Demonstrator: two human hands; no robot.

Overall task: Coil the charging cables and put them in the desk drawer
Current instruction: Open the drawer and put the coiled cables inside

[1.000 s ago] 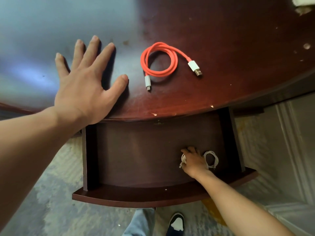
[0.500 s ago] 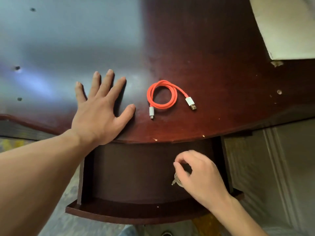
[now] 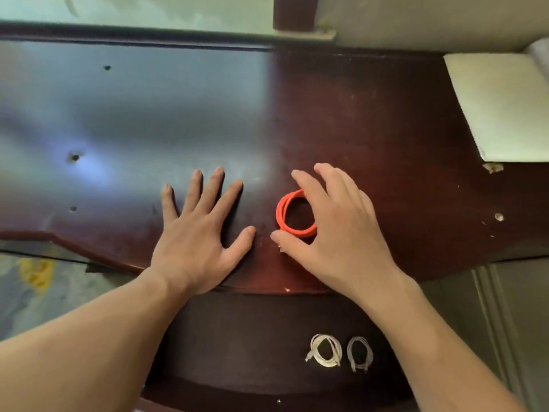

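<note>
An orange charging cable [image 3: 281, 214], coiled into a small ring, lies flat on the dark red desk [image 3: 386, 129] near its front edge. My right hand [image 3: 335, 230] arches over it, thumb at the coil's near-left side and forefinger at its far side; its right half and plugs are hidden under the hand. My left hand [image 3: 199, 242] rests flat on the desk, fingers spread, just left of the coil. Below, the open drawer [image 3: 237, 337] holds two coiled cables side by side: a white one [image 3: 315, 347] and a greyer one [image 3: 351, 352].
A white pad or book [image 3: 505, 108] lies at the desk's right back corner. Small holes and chips mark the desk top. A wall and ledge [image 3: 148, 22] run behind the desk. Patterned floor [image 3: 35, 281] shows at the lower left.
My right hand has left the drawer, with the white coil lying inside, and come up onto the orange cable. The view has tilted up. My left hand stays flat on the desk.
</note>
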